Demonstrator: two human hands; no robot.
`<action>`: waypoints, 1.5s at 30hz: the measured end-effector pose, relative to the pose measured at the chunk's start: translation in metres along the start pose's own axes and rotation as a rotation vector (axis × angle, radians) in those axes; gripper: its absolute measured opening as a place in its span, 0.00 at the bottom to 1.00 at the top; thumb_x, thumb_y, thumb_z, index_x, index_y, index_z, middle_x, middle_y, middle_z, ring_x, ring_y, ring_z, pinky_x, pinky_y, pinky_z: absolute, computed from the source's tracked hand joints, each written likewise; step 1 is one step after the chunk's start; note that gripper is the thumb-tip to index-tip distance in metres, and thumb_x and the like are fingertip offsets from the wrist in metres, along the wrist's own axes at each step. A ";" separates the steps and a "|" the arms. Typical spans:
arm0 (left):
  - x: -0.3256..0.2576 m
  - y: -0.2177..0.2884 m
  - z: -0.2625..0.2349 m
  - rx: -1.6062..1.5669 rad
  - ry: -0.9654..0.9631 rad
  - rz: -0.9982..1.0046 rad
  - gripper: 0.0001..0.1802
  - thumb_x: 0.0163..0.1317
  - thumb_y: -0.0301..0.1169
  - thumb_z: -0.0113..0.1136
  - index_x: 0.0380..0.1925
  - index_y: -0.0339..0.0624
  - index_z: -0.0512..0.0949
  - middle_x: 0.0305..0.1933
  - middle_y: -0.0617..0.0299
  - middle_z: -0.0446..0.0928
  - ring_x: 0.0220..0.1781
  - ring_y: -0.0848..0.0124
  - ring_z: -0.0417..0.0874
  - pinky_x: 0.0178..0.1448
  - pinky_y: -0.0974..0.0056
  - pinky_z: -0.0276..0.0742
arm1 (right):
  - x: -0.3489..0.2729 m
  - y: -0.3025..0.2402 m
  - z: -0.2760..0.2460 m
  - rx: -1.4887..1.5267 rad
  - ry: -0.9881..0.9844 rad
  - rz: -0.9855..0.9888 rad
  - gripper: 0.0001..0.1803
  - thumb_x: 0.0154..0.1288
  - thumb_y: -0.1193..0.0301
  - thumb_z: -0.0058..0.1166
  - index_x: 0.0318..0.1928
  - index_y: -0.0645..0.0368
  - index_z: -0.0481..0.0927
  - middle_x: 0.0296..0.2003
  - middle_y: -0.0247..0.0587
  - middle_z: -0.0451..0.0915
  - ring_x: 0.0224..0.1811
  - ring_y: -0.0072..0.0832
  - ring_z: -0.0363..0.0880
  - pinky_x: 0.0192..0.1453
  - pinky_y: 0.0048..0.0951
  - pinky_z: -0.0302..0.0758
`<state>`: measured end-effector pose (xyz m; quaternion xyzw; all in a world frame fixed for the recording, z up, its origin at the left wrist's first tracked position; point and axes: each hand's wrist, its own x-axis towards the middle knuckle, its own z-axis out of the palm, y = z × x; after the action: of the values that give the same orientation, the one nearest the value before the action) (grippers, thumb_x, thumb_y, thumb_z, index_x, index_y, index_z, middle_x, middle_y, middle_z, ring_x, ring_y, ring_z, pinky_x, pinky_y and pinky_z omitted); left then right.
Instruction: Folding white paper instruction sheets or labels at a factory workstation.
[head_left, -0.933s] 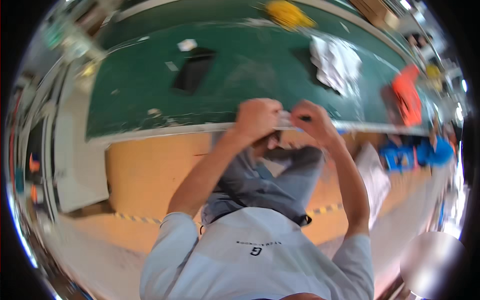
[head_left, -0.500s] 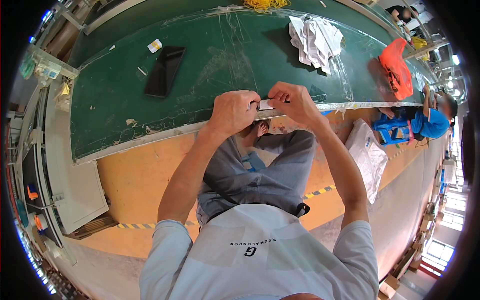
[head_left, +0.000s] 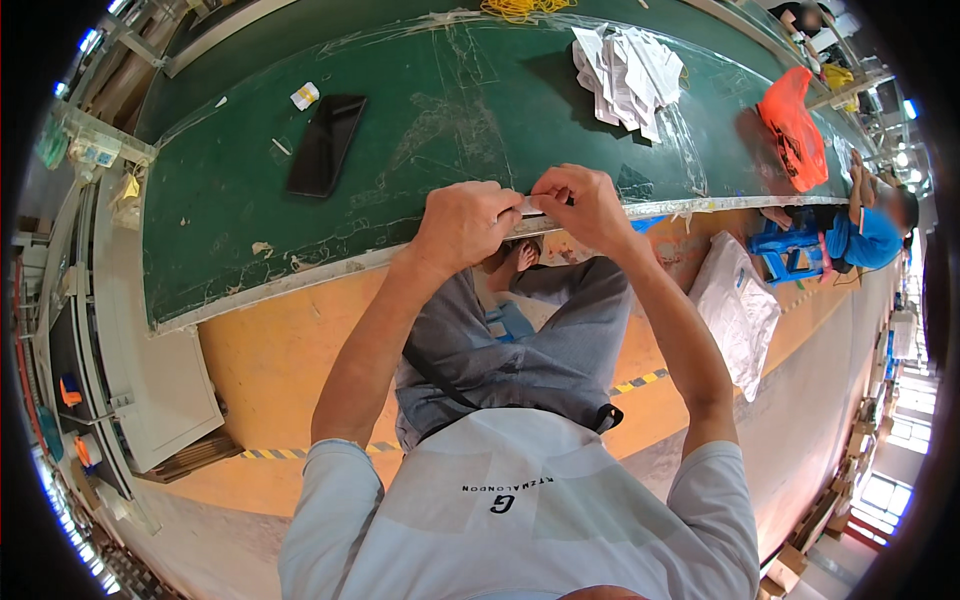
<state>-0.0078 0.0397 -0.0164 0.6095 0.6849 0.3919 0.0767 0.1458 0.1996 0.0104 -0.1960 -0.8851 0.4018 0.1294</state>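
At the near edge of a green-topped table (head_left: 400,215), my two hands meet over a small white piece (head_left: 529,204) that looks like paper or card. Thumb and fingers of my left hand (head_left: 465,225) are pinched at its left side. The curled fingers and thumb of my right hand (head_left: 585,208) grip its right side. Most of the piece is hidden by my fingertips. Beyond my right hand lies a loose pile of white paper slips (head_left: 628,80).
A black phone (head_left: 327,145) and a small white-and-yellow item (head_left: 305,96) lie on the left. Yellow cord (head_left: 525,8) sits at the back. An orange-red plastic bag (head_left: 795,130) rests on the right. A white sack (head_left: 735,315) lies below, near a person in blue (head_left: 868,240) and a blue stool (head_left: 782,252).
My fingertips have drawn closer together, and less of the white piece shows between them. My right hand has shifted slightly left.
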 end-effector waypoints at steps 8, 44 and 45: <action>0.010 0.000 0.006 0.048 0.152 -0.001 0.08 0.66 0.34 0.63 0.35 0.42 0.86 0.31 0.55 0.84 0.34 0.52 0.85 0.38 0.53 0.80 | -0.001 0.009 0.006 -0.108 0.113 -0.271 0.09 0.64 0.77 0.67 0.45 0.62 0.88 0.30 0.38 0.82 0.32 0.27 0.82 0.38 0.28 0.78; 0.045 -0.020 0.000 -0.444 0.233 -0.238 0.05 0.68 0.27 0.69 0.39 0.36 0.84 0.27 0.73 0.77 0.29 0.84 0.71 0.32 0.73 0.67 | 0.035 0.013 0.033 0.647 0.311 0.050 0.10 0.69 0.78 0.65 0.48 0.69 0.85 0.36 0.37 0.89 0.37 0.17 0.86 0.43 0.21 0.83; 0.045 -0.020 -0.001 -0.443 0.233 -0.237 0.05 0.68 0.27 0.69 0.39 0.36 0.84 0.27 0.73 0.77 0.29 0.84 0.71 0.32 0.73 0.67 | 0.035 0.013 0.032 0.649 0.299 0.067 0.09 0.70 0.78 0.64 0.48 0.69 0.85 0.36 0.37 0.89 0.37 0.17 0.86 0.43 0.21 0.83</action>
<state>-0.0349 0.0806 -0.0110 0.4443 0.6534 0.5876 0.1743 0.1054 0.2017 -0.0175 -0.2301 -0.6756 0.6329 0.3000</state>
